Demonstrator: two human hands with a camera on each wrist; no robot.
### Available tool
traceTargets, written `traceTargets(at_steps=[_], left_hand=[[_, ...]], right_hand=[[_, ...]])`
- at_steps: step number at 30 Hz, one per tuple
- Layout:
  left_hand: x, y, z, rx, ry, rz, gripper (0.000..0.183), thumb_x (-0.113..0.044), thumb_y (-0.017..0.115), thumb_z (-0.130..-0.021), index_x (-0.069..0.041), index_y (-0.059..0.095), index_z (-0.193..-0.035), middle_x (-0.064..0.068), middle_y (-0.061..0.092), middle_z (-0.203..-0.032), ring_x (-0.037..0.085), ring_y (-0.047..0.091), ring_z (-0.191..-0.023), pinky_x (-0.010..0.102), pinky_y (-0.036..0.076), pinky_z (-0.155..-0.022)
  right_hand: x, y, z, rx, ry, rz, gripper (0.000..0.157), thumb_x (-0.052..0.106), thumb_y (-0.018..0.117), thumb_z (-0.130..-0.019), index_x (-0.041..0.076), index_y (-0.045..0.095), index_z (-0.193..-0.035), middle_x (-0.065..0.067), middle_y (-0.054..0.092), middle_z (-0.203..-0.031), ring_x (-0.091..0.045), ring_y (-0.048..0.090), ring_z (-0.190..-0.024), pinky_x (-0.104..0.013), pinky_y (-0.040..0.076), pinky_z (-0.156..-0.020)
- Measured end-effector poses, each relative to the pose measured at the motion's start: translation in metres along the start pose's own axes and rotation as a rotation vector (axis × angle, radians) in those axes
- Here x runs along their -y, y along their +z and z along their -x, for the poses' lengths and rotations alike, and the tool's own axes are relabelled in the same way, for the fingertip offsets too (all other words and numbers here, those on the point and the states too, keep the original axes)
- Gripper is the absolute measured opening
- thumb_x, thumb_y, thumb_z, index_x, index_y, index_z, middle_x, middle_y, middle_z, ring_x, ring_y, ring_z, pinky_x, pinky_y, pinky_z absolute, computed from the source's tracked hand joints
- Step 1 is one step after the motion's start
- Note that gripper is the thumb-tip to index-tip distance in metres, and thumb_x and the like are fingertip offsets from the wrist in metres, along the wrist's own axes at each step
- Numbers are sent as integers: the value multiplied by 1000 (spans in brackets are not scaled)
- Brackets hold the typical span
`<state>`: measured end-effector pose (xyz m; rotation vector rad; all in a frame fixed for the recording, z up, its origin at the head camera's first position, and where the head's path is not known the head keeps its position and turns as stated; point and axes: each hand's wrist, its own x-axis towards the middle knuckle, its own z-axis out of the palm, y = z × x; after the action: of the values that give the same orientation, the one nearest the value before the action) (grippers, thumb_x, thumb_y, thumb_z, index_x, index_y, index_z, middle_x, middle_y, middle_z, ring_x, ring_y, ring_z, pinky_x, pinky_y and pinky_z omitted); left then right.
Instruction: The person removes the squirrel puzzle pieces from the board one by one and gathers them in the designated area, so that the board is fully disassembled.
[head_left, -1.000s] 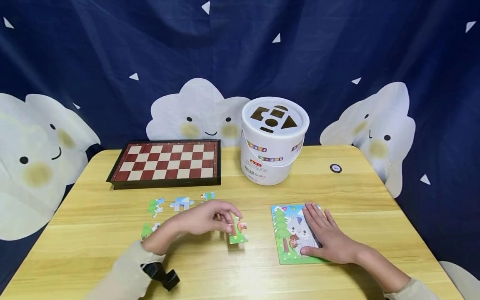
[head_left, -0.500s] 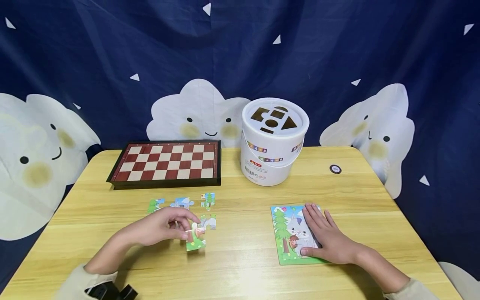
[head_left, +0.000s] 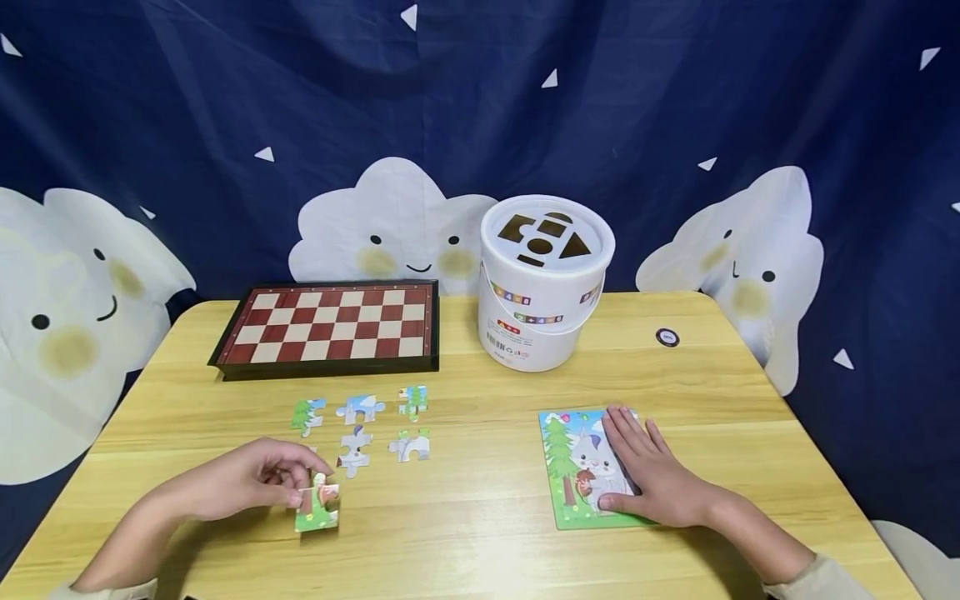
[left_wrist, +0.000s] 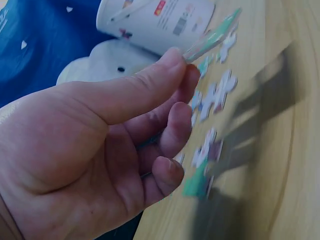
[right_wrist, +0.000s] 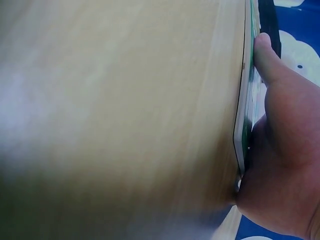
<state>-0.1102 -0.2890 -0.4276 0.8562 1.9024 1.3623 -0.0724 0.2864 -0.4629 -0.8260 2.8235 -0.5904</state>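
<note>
My left hand [head_left: 240,483] pinches a jigsaw piece [head_left: 318,515] with green grass and a brown patch between thumb and index finger. In the left wrist view that jigsaw piece [left_wrist: 215,37] is tilted above the table, and the other fingers curl loosely. Just beyond the hand lie several loose jigsaw pieces [head_left: 409,446], including a grey piece [head_left: 355,450] and a tree piece [head_left: 307,415]. My right hand [head_left: 660,475] rests flat, fingers straight, on the right part of a squirrel picture puzzle board [head_left: 561,467], covering part of it.
A red and white chessboard box [head_left: 330,325] stands at the back left of the wooden table [head_left: 480,550]. Beside it is a white bucket [head_left: 543,287] with shaped holes in its lid. A small round black-and-white disc [head_left: 667,337] lies at the back right.
My left hand has carried the pinched jigsaw piece leftward and towards me, uncovering the loose pieces behind. The right hand has stayed on the puzzle board.
</note>
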Motion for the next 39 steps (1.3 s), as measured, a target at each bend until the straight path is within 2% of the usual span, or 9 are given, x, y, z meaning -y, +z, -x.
traceTargets(at_steps=[4, 8, 11, 14, 19, 26, 32, 39], left_hand=[[10, -6, 13, 21, 16, 44, 31, 2, 62, -98, 6, 61, -129, 14, 68, -93, 14, 61, -78, 26, 52, -68], [17, -12, 23, 80, 11, 115, 32, 5, 57, -99, 8, 59, -131, 18, 68, -94, 21, 63, -79, 25, 53, -71], [21, -12, 29, 119, -22, 173, 32, 4, 57, -100, 9, 58, -131, 21, 67, -94, 17, 64, -80, 24, 53, -73], [26, -12, 33, 127, -47, 194, 31, 4, 57, -100, 9, 59, -130, 21, 65, -92, 9, 61, -82, 23, 52, -73], [33, -13, 36, 119, -41, 194, 30, 4, 57, -100, 11, 59, -129, 23, 64, -91, 7, 58, -80, 22, 51, -72], [34, -14, 36, 110, -9, 174, 30, 4, 55, -100, 10, 59, -130, 26, 63, -91, 15, 62, -79, 25, 54, -76], [35, -14, 40, 78, -17, 112, 30, 4, 58, -99, 6, 63, -128, 22, 57, -91, 25, 52, -75, 28, 49, -66], [27, -14, 42, 57, -32, 85, 33, 5, 59, -98, 3, 63, -131, 20, 58, -96, 20, 53, -76, 31, 47, -62]], right_hand=[[-1, 0, 0, 9, 13, 0, 105, 58, 64, -94, -7, 14, -159, -30, 10, -165, -41, 5, -154, -32, -19, -118], [-2, 0, -1, 27, 31, -5, 106, 59, 64, -93, -7, 13, -159, -29, 8, -166, -43, 4, -154, -34, -19, -119], [-1, 0, -1, 29, 34, -8, 106, 59, 64, -93, -7, 13, -159, -29, 8, -166, -43, 5, -153, -34, -19, -119], [-1, -1, -1, 26, 33, -7, 106, 59, 64, -93, -7, 13, -159, -29, 8, -166, -43, 5, -153, -34, -18, -119], [-1, 0, -2, 22, 27, -8, 106, 58, 65, -93, -7, 13, -159, -29, 8, -166, -44, 5, -153, -34, -18, -119], [-1, 1, -1, 27, 31, -6, 106, 59, 64, -94, -7, 13, -159, -28, 8, -166, -42, 4, -154, -32, -19, -118], [-1, 1, -1, 27, 29, -10, 106, 59, 64, -94, -6, 13, -159, -28, 8, -166, -43, 4, -154, -33, -19, -119], [-2, 1, -1, 24, 27, 2, 106, 59, 64, -94, -7, 13, -159, -29, 8, -166, -43, 5, -154, -35, -18, -119]])
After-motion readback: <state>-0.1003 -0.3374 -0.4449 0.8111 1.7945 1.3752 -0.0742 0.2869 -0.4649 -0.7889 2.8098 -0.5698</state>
